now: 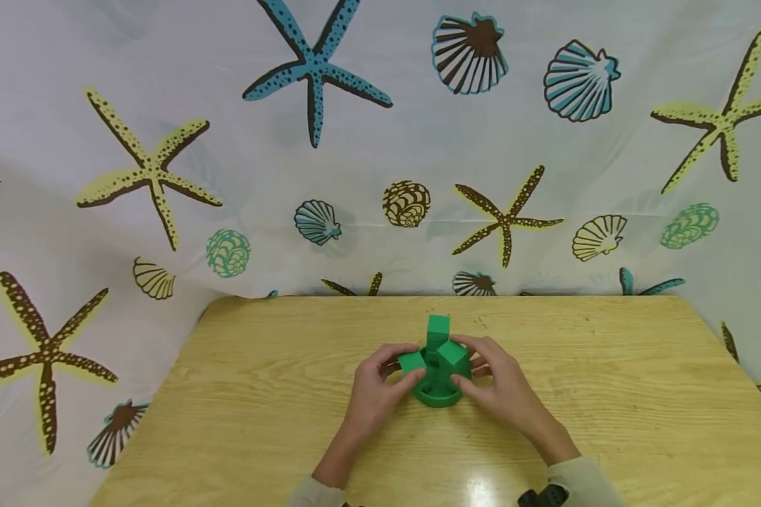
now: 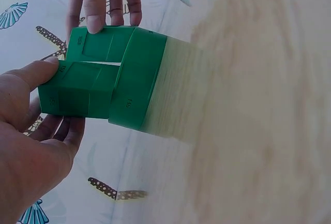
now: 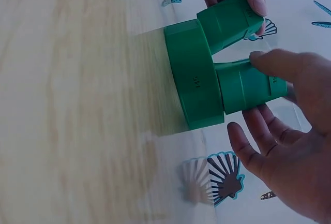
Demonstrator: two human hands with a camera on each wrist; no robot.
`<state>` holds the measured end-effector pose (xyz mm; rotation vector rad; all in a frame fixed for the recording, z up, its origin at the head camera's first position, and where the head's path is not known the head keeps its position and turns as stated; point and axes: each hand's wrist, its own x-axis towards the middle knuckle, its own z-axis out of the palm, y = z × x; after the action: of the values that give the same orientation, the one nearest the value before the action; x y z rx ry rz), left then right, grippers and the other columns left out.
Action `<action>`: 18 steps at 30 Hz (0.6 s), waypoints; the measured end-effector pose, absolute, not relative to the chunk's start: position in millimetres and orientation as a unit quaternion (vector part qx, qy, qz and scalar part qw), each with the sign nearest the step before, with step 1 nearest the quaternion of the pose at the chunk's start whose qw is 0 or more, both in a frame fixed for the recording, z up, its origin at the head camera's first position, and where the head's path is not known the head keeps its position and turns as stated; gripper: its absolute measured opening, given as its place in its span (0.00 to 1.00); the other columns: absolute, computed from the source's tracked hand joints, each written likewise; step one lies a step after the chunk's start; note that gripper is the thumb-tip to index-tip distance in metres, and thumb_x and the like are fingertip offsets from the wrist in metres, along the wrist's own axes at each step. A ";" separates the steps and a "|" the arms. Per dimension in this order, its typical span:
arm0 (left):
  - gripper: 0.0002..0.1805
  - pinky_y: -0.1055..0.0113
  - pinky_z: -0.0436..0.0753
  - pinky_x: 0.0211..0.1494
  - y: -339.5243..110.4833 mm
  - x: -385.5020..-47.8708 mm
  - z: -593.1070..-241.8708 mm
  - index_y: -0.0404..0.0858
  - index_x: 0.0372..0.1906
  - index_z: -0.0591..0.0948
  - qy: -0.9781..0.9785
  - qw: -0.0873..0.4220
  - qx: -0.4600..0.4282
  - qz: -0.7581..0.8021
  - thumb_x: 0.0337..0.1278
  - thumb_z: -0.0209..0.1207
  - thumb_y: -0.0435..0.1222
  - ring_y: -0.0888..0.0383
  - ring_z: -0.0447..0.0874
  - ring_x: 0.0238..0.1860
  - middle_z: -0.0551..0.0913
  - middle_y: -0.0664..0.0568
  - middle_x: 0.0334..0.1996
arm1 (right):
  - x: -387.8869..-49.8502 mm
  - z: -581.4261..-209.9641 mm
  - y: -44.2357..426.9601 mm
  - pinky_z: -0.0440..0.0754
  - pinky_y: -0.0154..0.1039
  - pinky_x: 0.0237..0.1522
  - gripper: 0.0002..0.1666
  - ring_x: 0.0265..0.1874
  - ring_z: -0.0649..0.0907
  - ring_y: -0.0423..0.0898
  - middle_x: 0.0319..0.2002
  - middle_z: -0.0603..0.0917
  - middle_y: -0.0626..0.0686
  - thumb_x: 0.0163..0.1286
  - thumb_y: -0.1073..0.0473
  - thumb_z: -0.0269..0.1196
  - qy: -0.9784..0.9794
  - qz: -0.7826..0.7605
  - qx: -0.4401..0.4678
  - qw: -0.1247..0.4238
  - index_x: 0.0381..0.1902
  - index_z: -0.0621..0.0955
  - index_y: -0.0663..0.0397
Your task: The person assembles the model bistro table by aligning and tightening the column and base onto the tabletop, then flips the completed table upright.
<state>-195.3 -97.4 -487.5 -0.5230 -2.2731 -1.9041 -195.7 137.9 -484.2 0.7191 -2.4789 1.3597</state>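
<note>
A round green base (image 1: 437, 399) sits on the wooden table, with three green square-topped blocks standing up from its ring. My left hand (image 1: 375, 391) pinches the left block (image 1: 411, 362) between thumb and fingers. On the other side, my right hand (image 1: 504, 380) holds the right block (image 1: 453, 354), its thumb on the near face. The third block (image 1: 438, 327) rises at the back, with neither hand on it. Both wrist views show the held blocks leaning outward from the base's rim. How the blocks join the base is partly hidden.
The pale wooden table (image 1: 279, 394) spreads around the base on all sides. A white cloth (image 1: 380, 155) printed with starfish and shells hangs behind the table and along both sides. A dark wrist strap part (image 1: 543, 496) shows by the right sleeve.
</note>
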 end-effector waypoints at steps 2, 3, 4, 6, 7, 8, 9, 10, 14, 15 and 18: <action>0.19 0.55 0.81 0.63 -97.6 -196.3 -488.2 0.35 0.58 0.84 -0.755 0.067 -0.174 -0.629 0.63 0.70 0.33 0.51 0.82 0.57 0.83 0.43 0.56 | -195.4 -483.2 137.8 0.89 0.45 0.42 0.36 0.38 0.85 0.48 0.46 0.79 0.52 0.65 0.65 0.74 -0.849 0.457 0.237 0.121 0.69 0.76 0.53; 0.19 0.54 0.81 0.62 -97.5 -196.7 -488.3 0.35 0.57 0.84 -0.755 0.068 -0.174 -0.629 0.63 0.70 0.33 0.51 0.83 0.57 0.84 0.44 0.56 | -195.3 -482.9 138.0 0.89 0.45 0.42 0.35 0.38 0.85 0.47 0.46 0.79 0.53 0.65 0.64 0.74 -0.850 0.457 0.233 0.124 0.69 0.76 0.53; 0.19 0.54 0.82 0.62 -97.6 -197.1 -488.4 0.35 0.57 0.84 -0.754 0.070 -0.174 -0.629 0.62 0.70 0.33 0.51 0.83 0.57 0.84 0.44 0.55 | -195.0 -482.5 138.3 0.89 0.45 0.42 0.34 0.39 0.85 0.47 0.47 0.80 0.53 0.66 0.63 0.73 -0.849 0.459 0.229 0.125 0.69 0.76 0.53; 0.19 0.55 0.82 0.62 -97.6 -197.8 -488.5 0.34 0.58 0.83 -0.753 0.070 -0.177 -0.630 0.63 0.70 0.33 0.50 0.83 0.57 0.84 0.44 0.55 | -194.7 -481.6 139.6 0.88 0.44 0.44 0.31 0.42 0.85 0.49 0.51 0.81 0.53 0.69 0.63 0.71 -0.844 0.472 0.223 0.124 0.68 0.76 0.54; 0.19 0.55 0.82 0.62 -97.5 -198.1 -488.4 0.34 0.58 0.83 -0.752 0.070 -0.178 -0.630 0.63 0.70 0.33 0.50 0.82 0.57 0.84 0.45 0.56 | -194.6 -481.1 140.4 0.88 0.45 0.46 0.29 0.45 0.85 0.50 0.53 0.82 0.54 0.70 0.64 0.70 -0.839 0.482 0.221 0.122 0.67 0.76 0.54; 0.19 0.55 0.82 0.62 -97.4 -198.2 -488.1 0.34 0.58 0.83 -0.751 0.068 -0.179 -0.632 0.63 0.70 0.33 0.50 0.82 0.58 0.84 0.44 0.56 | -194.7 -481.1 141.2 0.88 0.45 0.47 0.28 0.48 0.85 0.51 0.55 0.82 0.54 0.70 0.64 0.69 -0.836 0.489 0.218 0.122 0.67 0.77 0.54; 0.20 0.56 0.82 0.62 -97.4 -198.3 -488.0 0.34 0.58 0.83 -0.750 0.068 -0.180 -0.633 0.63 0.70 0.33 0.50 0.82 0.58 0.84 0.44 0.56 | -194.8 -481.3 141.8 0.88 0.45 0.49 0.27 0.51 0.84 0.52 0.56 0.83 0.54 0.71 0.65 0.69 -0.832 0.497 0.215 0.121 0.67 0.77 0.55; 0.20 0.56 0.82 0.63 -97.5 -198.1 -487.8 0.34 0.58 0.83 -0.749 0.066 -0.180 -0.634 0.63 0.70 0.33 0.50 0.82 0.58 0.84 0.43 0.56 | -195.0 -481.7 142.1 0.87 0.45 0.50 0.27 0.53 0.84 0.54 0.58 0.83 0.55 0.71 0.66 0.68 -0.827 0.506 0.214 0.119 0.66 0.77 0.56; 0.19 0.55 0.82 0.63 -98.8 -196.1 -487.8 0.34 0.57 0.84 -0.747 0.067 -0.174 -0.638 0.62 0.71 0.32 0.50 0.82 0.58 0.83 0.41 0.56 | -195.7 -483.3 141.4 0.86 0.43 0.53 0.26 0.57 0.84 0.56 0.58 0.84 0.59 0.70 0.70 0.68 -0.810 0.537 0.210 0.104 0.64 0.77 0.61; 0.19 0.55 0.81 0.63 -99.1 -195.6 -488.1 0.33 0.57 0.84 -0.747 0.068 -0.173 -0.638 0.62 0.71 0.31 0.51 0.82 0.58 0.83 0.40 0.56 | -195.5 -483.3 141.1 0.86 0.42 0.53 0.26 0.57 0.84 0.56 0.58 0.84 0.59 0.69 0.70 0.68 -0.807 0.546 0.204 0.100 0.64 0.77 0.62; 0.20 0.54 0.81 0.63 -98.5 -195.0 -489.1 0.32 0.57 0.83 -0.744 0.068 -0.177 -0.640 0.62 0.71 0.31 0.50 0.82 0.58 0.83 0.41 0.56 | -194.3 -483.3 142.2 0.86 0.39 0.52 0.26 0.55 0.85 0.55 0.55 0.85 0.59 0.67 0.70 0.70 -0.799 0.564 0.183 0.097 0.62 0.77 0.63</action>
<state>-195.0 -98.5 -489.1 -0.5338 -2.2424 -1.9278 -194.3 142.2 -483.3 0.5428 -2.3663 1.6714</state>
